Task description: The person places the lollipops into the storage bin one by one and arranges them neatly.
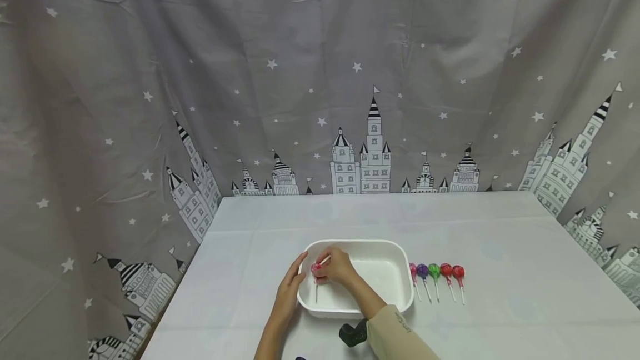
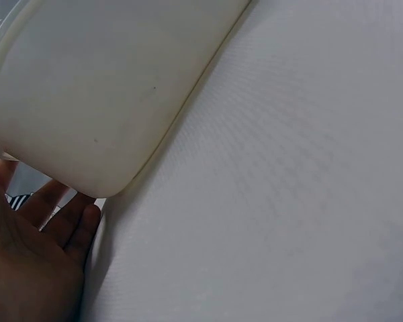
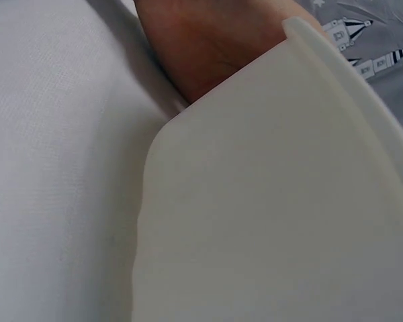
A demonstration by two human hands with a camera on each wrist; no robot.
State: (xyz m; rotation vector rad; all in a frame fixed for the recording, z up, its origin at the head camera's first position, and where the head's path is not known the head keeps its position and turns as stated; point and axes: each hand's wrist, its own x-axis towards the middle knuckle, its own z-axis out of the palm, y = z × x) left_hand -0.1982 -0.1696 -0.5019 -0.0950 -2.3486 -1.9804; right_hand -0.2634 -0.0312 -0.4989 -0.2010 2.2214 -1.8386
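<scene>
A pink lollipop with a white stick is in the left end of the white tray, its stick towards the near side. My right hand reaches into the tray and pinches the candy end. My left hand rests against the tray's outer left end, its fingers extended. In the left wrist view, the left hand touches the tray wall, which hides some fingertips. The right wrist view shows the tray's outer wall hiding much of a hand.
Right of the tray lie several lollipops in a row: a pink one, a purple one, a green one and two red, including the end one. A black object is by the right sleeve. Behind the white table hangs a grey curtain.
</scene>
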